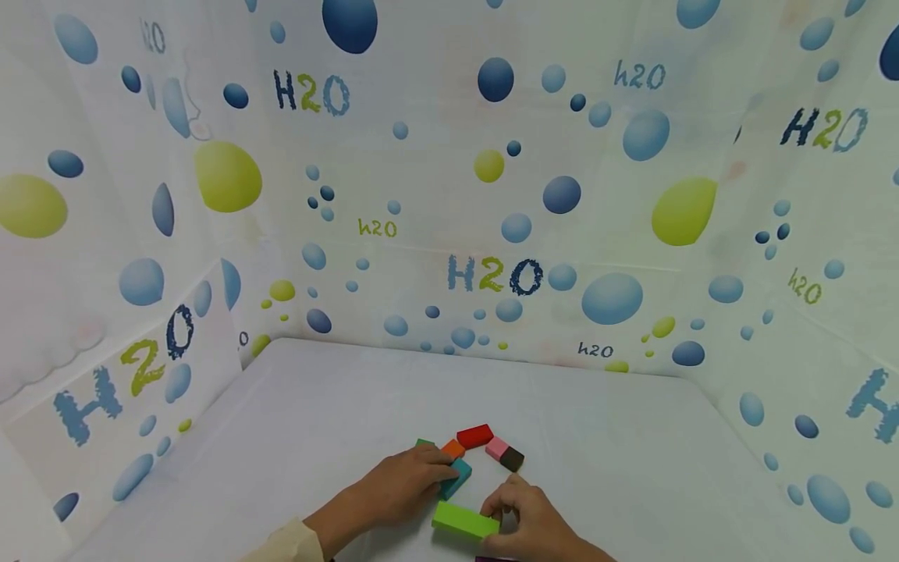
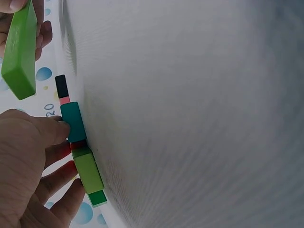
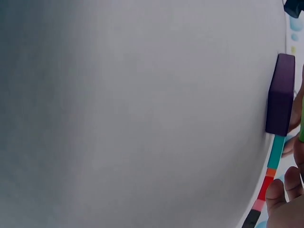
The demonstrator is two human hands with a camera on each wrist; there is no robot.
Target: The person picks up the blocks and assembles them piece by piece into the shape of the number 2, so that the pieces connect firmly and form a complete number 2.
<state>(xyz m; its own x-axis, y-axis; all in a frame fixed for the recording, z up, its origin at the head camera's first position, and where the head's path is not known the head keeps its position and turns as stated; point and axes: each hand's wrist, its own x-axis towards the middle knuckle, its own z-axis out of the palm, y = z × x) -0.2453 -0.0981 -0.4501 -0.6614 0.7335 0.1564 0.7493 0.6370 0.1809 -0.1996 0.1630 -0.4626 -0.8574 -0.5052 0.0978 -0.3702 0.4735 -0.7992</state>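
Lime-green block (image 1: 461,521), right end pinched by the right hand's grip (image 1: 531,521), slants lengthwise left to right.

head cam looking forward-down over the tabletop (image 1: 597,437), wrist cams super low, turned sideways, both catching the teal block (image 2: 73,122)

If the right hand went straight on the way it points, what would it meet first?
Probably the teal block, which the left hand touches; the lime block in the right hand looks raised, though, so it may pass above.
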